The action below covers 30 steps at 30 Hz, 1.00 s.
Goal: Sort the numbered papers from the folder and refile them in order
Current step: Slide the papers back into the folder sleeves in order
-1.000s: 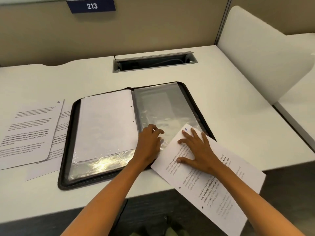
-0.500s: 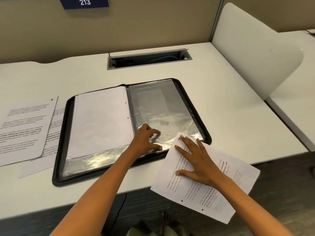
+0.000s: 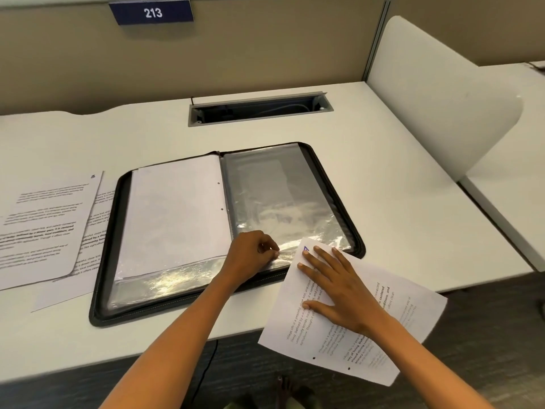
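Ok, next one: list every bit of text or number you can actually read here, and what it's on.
"213": white digits on the blue plate on the partition.
Handwritten blue mark on the sheet under the right hand: partly covered, unreadable.
Same sheet, printed text: "Village Life is a peaceful" and bold "centered" can be made out; the rest is too small.
Sheets left of the folder: print too blurred; a small corner mark is unclear.

A dark blue nameplate (image 3: 151, 12) on the partition is marked "213" in white numerals. A handwritten blue numeral, partly covered and not legible with certainty, is seen at the upper corner of the printed sheet (image 3: 392, 329) lying over the desk edge; bold fragments such as "centered" can be made out in its body text. A small mark tops the left-hand sheet (image 3: 44, 228), its print too blurred to be read.
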Each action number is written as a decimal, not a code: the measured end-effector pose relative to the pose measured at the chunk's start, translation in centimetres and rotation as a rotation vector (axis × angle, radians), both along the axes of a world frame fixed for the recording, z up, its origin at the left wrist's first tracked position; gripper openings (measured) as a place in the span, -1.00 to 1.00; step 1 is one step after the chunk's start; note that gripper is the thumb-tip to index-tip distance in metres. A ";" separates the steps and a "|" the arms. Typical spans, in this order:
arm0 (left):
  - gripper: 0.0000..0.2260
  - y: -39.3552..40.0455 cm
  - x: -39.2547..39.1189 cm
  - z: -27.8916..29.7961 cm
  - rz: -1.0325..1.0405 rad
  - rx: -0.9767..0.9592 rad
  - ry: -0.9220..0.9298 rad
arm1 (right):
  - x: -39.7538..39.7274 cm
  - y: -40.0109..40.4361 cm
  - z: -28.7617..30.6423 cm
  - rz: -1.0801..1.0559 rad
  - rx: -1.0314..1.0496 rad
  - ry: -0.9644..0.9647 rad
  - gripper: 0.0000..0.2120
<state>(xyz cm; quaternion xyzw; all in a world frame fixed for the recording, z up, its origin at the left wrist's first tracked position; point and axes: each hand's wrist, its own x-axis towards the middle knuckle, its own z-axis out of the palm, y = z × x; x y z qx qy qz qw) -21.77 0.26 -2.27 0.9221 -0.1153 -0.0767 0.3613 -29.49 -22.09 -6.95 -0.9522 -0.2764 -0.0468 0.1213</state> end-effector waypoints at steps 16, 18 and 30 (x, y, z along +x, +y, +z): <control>-0.92 0.7 0.1 -0.1 0.061 0.042 -0.049 | 0.3 -0.2 -0.7 0.082 -0.106 -0.088 -0.41; -0.91 0.7 -0.2 -0.2 0.039 0.052 -0.094 | 0.3 -0.2 -0.7 0.098 -0.121 -0.086 -0.41; -0.78 -0.5 -1.2 -1.8 -0.224 0.300 -0.635 | 0.4 0.5 -0.7 0.057 -0.123 -0.065 -0.39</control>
